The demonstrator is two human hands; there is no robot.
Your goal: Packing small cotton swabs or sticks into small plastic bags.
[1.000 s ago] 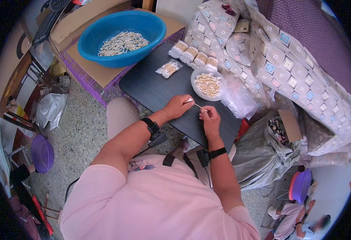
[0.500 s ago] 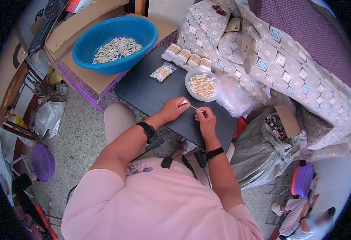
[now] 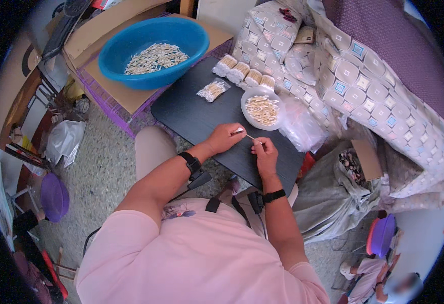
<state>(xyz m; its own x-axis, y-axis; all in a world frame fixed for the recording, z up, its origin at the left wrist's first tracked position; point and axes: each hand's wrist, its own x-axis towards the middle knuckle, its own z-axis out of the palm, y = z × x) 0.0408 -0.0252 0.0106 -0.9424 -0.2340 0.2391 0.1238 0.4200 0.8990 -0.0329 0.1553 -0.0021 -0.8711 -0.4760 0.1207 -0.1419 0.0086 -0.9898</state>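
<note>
Above the near part of the dark tabletop, both my hands are closed at a single cotton swab. My left hand pinches its left end, where white cotton shows at the fingertips; whether other swabs lie inside that hand is hidden. At the swab's other end are the pinched fingers of my right hand. Just beyond my hands stands a whitish bowl with loose swabs in it. A clear bag of swabs lies to the left, and several packed bundles form a row behind.
A large blue basin with many swabs sits on cardboard at the far left. Clear plastic bags lie right of the bowl, beside a patterned padded cover. A grey cloth sack stands at right. Another person is at lower right.
The whole view has shifted slightly, so the table things appear a little further right. My hands keep the same pinch on the swab, with little movement between them.
</note>
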